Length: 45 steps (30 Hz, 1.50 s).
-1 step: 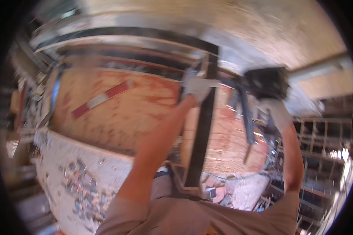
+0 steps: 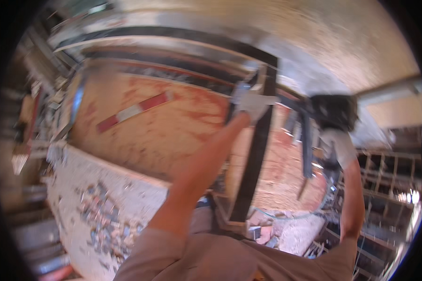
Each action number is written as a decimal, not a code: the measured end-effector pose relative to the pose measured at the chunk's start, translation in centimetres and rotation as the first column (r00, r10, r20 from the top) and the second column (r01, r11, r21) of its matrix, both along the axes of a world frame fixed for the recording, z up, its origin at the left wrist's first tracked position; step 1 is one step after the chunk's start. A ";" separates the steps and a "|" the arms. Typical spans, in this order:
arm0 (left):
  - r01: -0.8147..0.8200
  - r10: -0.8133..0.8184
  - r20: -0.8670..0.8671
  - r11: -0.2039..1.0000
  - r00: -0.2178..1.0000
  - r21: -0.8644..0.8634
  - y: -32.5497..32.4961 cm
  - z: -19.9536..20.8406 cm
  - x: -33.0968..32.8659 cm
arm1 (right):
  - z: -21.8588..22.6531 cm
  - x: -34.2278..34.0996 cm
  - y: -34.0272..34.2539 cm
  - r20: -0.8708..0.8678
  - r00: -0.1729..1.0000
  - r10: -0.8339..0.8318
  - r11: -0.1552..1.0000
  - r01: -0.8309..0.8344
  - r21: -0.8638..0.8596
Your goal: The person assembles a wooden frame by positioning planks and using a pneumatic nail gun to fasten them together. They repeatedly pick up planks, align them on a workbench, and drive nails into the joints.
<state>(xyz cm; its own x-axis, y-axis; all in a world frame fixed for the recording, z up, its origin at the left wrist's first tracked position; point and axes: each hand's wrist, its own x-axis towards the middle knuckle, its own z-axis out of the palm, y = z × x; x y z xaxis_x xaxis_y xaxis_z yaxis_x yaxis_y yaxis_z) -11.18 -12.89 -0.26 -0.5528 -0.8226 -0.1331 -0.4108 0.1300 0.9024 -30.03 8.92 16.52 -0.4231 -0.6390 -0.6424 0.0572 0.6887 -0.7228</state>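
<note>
A long wooden frame with dark outer faces point(image 2: 251, 180) lies across the work table in front of me. My left hand point(image 2: 253, 107), in a pale glove, is closed over its right-hand bar near the far corner. Beyond the right bar my right hand point(image 2: 338, 146), also gloved, is closed at the lower edge of a bulky black tool point(image 2: 334, 111). Blur hides the tool's exact kind and the fingers' grip. A dark narrow bar point(image 2: 306, 145) lies between the tool and the frame.
A red-and-white strip point(image 2: 133, 112) lies on the reddish wooden tabletop point(image 2: 173, 140). Small scraps point(image 2: 105, 218) litter the pale ledge at left. A thin greenish hose point(image 2: 290, 216) curves at the near right. Slatted racks point(image 2: 389, 178) stand at right.
The whole view has shifted, so the frame and both hands appear farther right. The black tool and my right hand sit slightly lower. Both hands keep their holds.
</note>
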 end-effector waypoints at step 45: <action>-0.091 0.552 -0.258 0.527 0.793 0.845 -20.3 -2.5 84.3 | -28.1 114.3 13.3 0.236 0.378 -0.895 0.446 0.772 0.453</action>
<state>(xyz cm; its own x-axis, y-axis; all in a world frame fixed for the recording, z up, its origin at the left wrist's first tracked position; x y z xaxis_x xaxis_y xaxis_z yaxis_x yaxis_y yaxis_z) 73.09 -33.19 -2.77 -0.4432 -0.6524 -0.6148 0.2062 -0.7417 0.6383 84.29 22.23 -11.53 -0.3256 0.0867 -0.9415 0.9225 0.2474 -0.2963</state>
